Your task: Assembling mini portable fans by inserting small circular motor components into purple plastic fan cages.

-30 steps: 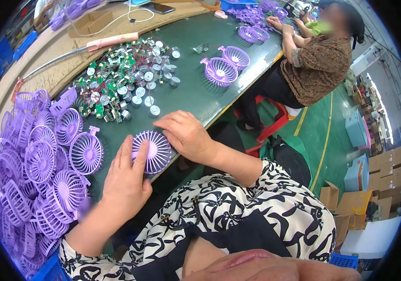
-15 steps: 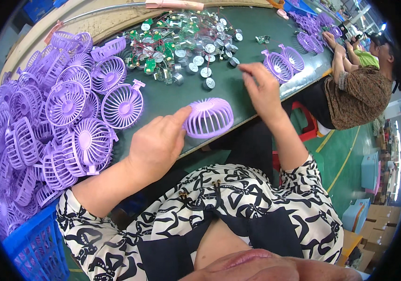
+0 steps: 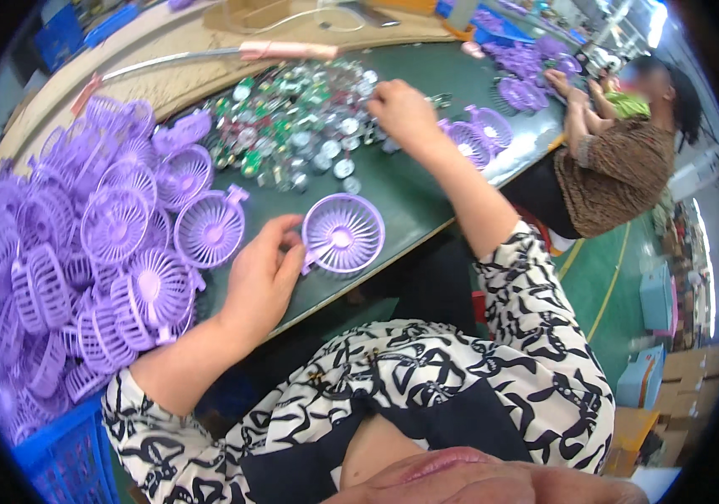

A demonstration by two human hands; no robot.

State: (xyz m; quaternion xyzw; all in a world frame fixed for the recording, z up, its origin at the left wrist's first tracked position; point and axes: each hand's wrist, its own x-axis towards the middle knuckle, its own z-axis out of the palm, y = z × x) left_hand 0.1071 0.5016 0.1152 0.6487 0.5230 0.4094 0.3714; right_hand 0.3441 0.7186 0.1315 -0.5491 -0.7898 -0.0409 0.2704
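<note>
A green-topped workbench (image 3: 414,197) runs diagonally away through a busy workroom. Closest in are the person's black-and-cream patterned clothing (image 3: 401,353) and, at lower left, a blue plastic crate (image 3: 65,462).

Over the bench's near edge, the left hand (image 3: 263,277) has its fingers loosely curved, with a narrow gap between thumb and forefinger. Right at those tips a round, slatted purple fan cover (image 3: 342,238) lies on the green top, hollow side up, its short tab toward the hand — whether the fingers grip the rim or only rest beside it, I cannot tell. To the left rises a big heap of similar purple covers (image 3: 116,227), piled at all angles.

Farther in, the right hand (image 3: 408,116) reaches to the right edge of a jumble of green circuit boards and silver motors (image 3: 288,130); its fingers are bent close together, and I cannot tell whether they hold anything. Just past that forearm sit two more purple covers (image 3: 492,128), side by side.

Behind the jumble lies a metal rod with a pink grip (image 3: 288,50). Up the bench sits a co-worker in a brown patterned top (image 3: 619,176) — hands near other purple parts (image 3: 523,63).
</note>
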